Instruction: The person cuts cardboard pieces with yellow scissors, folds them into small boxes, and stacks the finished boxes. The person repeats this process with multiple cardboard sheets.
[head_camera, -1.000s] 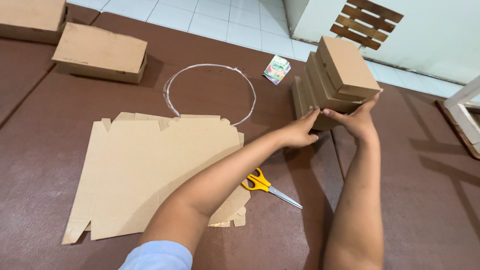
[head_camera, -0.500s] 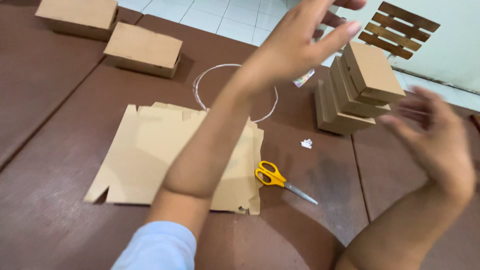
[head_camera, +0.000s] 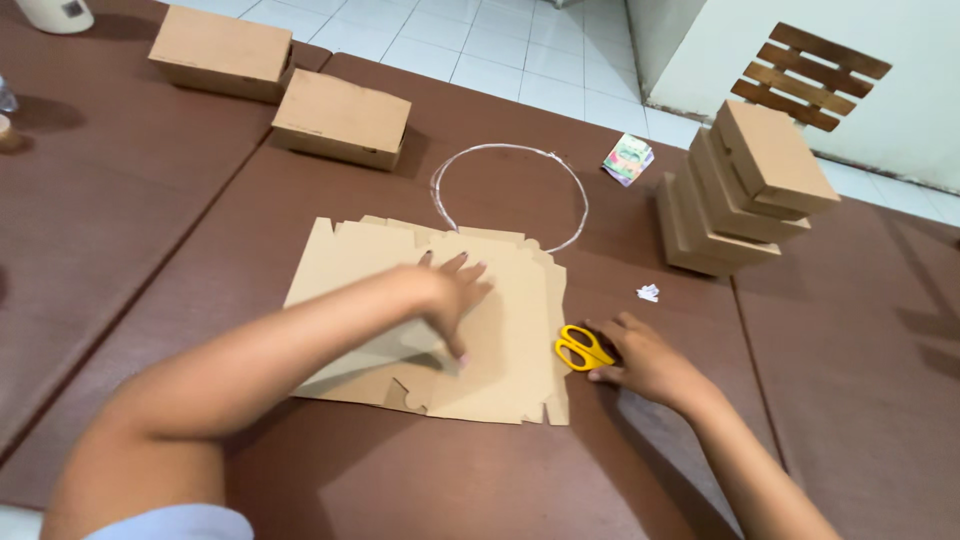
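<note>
We see our left hand (head_camera: 452, 290) pressed flat, fingers spread, on the stack of flat die-cut cardboard sheets (head_camera: 500, 330) lying on the brown leathery tabletop (head_camera: 130, 250). Our right hand (head_camera: 640, 360) covers the yellow-handled scissors (head_camera: 583, 348) just beside the sheets; we cannot tell whether it grips them. Stepped plain cardboard boxes (head_camera: 745, 190) stand beyond.

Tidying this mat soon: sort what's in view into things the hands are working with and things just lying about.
In hand:
left hand flat on the cardboard sheets
right hand on the yellow scissors

Lying about:
stack of boxes
two closed boxes
wire hoop
paper scrap
colourful packet
</note>
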